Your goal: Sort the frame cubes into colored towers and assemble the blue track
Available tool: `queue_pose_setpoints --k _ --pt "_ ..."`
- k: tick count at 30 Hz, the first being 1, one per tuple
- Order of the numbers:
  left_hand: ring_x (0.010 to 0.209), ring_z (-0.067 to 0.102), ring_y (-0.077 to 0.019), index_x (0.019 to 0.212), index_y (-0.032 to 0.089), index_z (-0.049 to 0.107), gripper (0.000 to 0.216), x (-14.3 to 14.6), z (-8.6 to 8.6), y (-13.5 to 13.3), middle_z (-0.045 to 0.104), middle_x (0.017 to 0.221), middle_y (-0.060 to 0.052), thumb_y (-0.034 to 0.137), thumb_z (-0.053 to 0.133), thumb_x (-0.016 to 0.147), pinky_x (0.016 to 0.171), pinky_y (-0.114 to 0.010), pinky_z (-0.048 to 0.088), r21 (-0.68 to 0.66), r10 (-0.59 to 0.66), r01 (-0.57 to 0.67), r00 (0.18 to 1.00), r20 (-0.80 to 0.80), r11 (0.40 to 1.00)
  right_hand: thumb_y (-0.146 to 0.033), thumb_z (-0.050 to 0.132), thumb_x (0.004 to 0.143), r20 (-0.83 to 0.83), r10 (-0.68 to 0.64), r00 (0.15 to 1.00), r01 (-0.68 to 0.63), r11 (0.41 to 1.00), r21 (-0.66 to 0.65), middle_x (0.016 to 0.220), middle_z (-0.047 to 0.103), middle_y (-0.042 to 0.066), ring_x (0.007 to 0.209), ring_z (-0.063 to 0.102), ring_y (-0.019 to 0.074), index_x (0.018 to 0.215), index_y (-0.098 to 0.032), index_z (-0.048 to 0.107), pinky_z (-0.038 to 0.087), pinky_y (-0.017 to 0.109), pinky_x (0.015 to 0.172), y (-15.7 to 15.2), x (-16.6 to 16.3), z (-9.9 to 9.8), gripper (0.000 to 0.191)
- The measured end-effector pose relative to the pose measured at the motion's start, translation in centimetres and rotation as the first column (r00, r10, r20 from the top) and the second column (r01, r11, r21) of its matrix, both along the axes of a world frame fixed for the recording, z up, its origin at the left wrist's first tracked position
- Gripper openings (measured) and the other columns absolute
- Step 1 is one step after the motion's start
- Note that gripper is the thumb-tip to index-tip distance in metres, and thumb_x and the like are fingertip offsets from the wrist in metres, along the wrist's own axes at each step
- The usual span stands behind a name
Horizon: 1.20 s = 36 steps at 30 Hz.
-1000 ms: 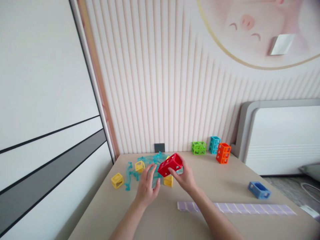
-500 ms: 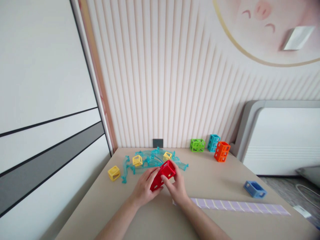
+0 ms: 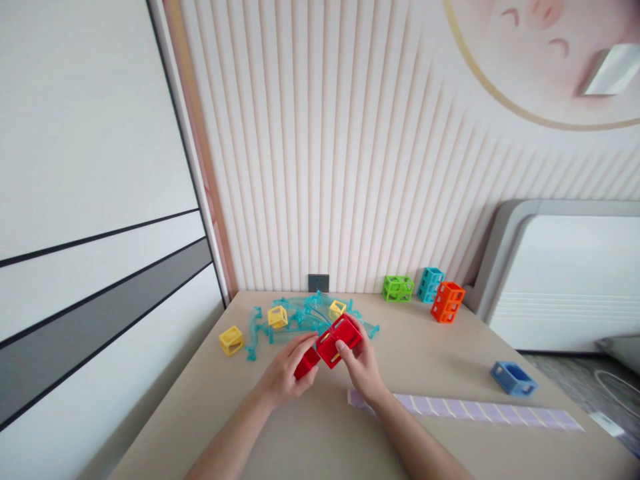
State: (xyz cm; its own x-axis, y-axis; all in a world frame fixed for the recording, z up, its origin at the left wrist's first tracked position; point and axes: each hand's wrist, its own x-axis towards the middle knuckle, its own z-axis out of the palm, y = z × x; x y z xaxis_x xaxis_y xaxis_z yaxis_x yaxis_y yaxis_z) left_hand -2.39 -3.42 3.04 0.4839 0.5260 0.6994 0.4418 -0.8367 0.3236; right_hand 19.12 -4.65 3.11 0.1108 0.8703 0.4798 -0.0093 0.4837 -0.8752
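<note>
Red block [image 3: 307,363], partly hidden, in left hand [image 3: 281,375]

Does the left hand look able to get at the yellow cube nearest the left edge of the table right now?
Probably, once freed: the left hand is holding a red block. A turquoise strip lies to the right of the yellow cube, seemingly leaving its near side open.

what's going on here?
A person is handling red blocks above a table: the left hand holds one red block, the right hand another, longer one. They sit at an angle; whether they touch is unclear. Yellow blocks and teal pieces lie beyond.
</note>
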Motion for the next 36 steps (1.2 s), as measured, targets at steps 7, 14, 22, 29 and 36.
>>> queue_pose_setpoints --k 7,14,22,29,36 --pt "0.097 0.071 -0.0209 0.095 0.021 0.067 0.012 -1.0 -0.2 0.7 0.071 0.103 -0.008 0.023 0.056 0.091 0.088 -0.033 0.06 -0.088 0.174 -0.17 0.984 0.033 0.981 -0.047 0.068 0.09 0.074 -0.127 0.989 0.127 0.992 0.014 0.135 0.062 0.015 0.117 0.065 0.0284 0.147 -0.021 0.043 0.055 0.043 0.099 0.6 0.4 -0.9 0.067" --pt "0.101 0.069 -0.0208 0.103 0.022 0.062 0.018 -0.3 -0.7 0.2 0.067 0.11 -0.008 0.016 0.056 0.088 0.091 -0.034 0.059 -0.173 0.095 -0.104 0.994 -0.061 0.979 -0.043 0.069 0.089 0.198 -0.146 0.969 0.136 0.989 0.064 0.134 0.064 0.014 0.12 0.064 0.0289 0.146 -0.021 0.044 0.053 0.044 0.103 0.1 0.5 -0.7 0.067" --pt "0.112 0.067 -0.0245 0.128 0.023 0.055 0.047 -0.6 -0.7 -0.2 0.064 0.125 -0.011 0.013 0.059 0.082 0.098 -0.039 0.057 -0.17 0.082 -0.104 0.988 -0.131 0.98 -0.038 0.07 0.089 0.281 -0.139 0.95 0.107 0.986 0.128 0.135 0.065 0.013 0.118 0.066 0.0297 0.143 -0.022 0.048 0.055 0.044 0.1 -0.3 0.5 -0.4 0.06" --pt "0.118 0.066 -0.0287 0.123 0.024 0.063 0.037 -1.3 -1.7 -0.7 0.064 0.134 -0.012 0.019 0.061 0.086 0.1 -0.046 0.057 -0.052 0.188 -0.198 0.968 -0.165 0.979 -0.038 0.07 0.089 0.336 -0.093 0.937 0.054 0.991 0.124 0.132 0.067 0.013 0.115 0.068 0.0285 0.143 -0.022 0.046 0.056 0.041 0.099 -0.4 0.5 -0.5 0.061" --pt "0.126 0.062 -0.0284 0.131 0.024 0.056 0.044 -1.7 -2.8 -1.5 0.055 0.141 -0.013 0.019 0.06 0.087 0.103 -0.043 0.056 -0.158 0.263 -0.28 0.957 -0.123 0.947 -0.036 0.07 0.088 0.37 -0.078 0.926 0.03 0.99 0.135 0.129 0.069 0.012 0.114 0.069 0.0283 0.143 -0.021 0.046 0.056 0.04 0.098 -0.8 0.4 -0.1 0.062"
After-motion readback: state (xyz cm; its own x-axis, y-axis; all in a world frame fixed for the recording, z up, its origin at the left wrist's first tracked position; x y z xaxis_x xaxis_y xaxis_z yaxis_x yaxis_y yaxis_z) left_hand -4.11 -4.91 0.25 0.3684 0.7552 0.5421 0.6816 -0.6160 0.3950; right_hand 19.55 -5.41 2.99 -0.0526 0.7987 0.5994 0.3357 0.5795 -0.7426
